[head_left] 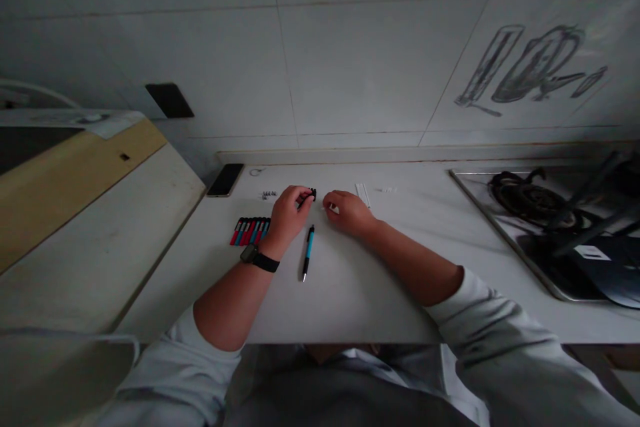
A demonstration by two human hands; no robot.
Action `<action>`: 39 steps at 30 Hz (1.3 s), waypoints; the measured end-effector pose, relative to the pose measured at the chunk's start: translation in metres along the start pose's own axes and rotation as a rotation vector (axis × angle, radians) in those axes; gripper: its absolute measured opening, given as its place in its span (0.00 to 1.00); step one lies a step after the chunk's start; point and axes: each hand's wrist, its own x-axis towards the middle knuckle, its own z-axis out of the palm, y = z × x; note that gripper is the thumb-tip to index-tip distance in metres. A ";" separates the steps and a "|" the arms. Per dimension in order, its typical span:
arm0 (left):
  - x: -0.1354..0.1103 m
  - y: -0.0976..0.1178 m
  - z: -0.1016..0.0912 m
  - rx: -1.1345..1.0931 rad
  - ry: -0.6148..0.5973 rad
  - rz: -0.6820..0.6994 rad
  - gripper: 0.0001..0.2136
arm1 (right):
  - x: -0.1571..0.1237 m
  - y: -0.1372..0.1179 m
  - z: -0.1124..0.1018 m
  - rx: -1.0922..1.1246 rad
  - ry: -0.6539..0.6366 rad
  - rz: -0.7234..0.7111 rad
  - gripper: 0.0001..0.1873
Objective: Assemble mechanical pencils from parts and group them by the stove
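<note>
I am working over a white counter [345, 313], with parts lying grouped, seemingly so each kind stays reachable. My right hand [350, 213] and left hand [286, 219] are facing each other, slightly apart. The row of red and blue tubes [245, 232] is lying beside my left wrist; the blue pen [309, 250] is lying nearer me, white rods [363, 195] beyond my right hand. My left fingertips are pinching a small black piece [313, 194], likely keeping it visible; my right fingers are curling nearly closed, their grip unclear.
</note>
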 end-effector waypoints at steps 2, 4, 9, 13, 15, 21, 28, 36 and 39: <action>-0.001 -0.003 0.002 -0.004 -0.009 -0.009 0.05 | -0.003 0.005 -0.012 0.030 0.081 0.032 0.09; -0.002 -0.004 0.003 -0.017 -0.017 -0.015 0.05 | -0.009 0.014 -0.026 0.047 0.160 0.078 0.09; -0.003 -0.003 0.006 -0.041 -0.053 -0.005 0.05 | -0.034 0.054 -0.064 0.068 0.386 0.229 0.12; -0.004 -0.004 0.007 -0.053 -0.079 0.013 0.06 | -0.057 0.102 -0.082 0.046 0.572 0.474 0.11; -0.004 -0.004 0.007 -0.050 -0.083 0.015 0.05 | -0.066 0.125 -0.084 0.032 0.616 0.578 0.10; -0.004 -0.004 0.006 -0.027 -0.119 -0.006 0.05 | -0.074 0.167 -0.073 -0.076 0.386 0.781 0.12; -0.004 -0.004 0.006 -0.036 -0.129 -0.012 0.05 | -0.079 0.177 -0.070 -0.205 0.200 0.879 0.15; -0.003 -0.005 0.005 -0.033 -0.137 -0.006 0.05 | -0.082 0.170 -0.072 -0.321 0.142 0.855 0.14; -0.003 -0.004 0.005 -0.024 -0.144 -0.007 0.05 | -0.082 0.167 -0.073 -0.330 0.136 0.865 0.14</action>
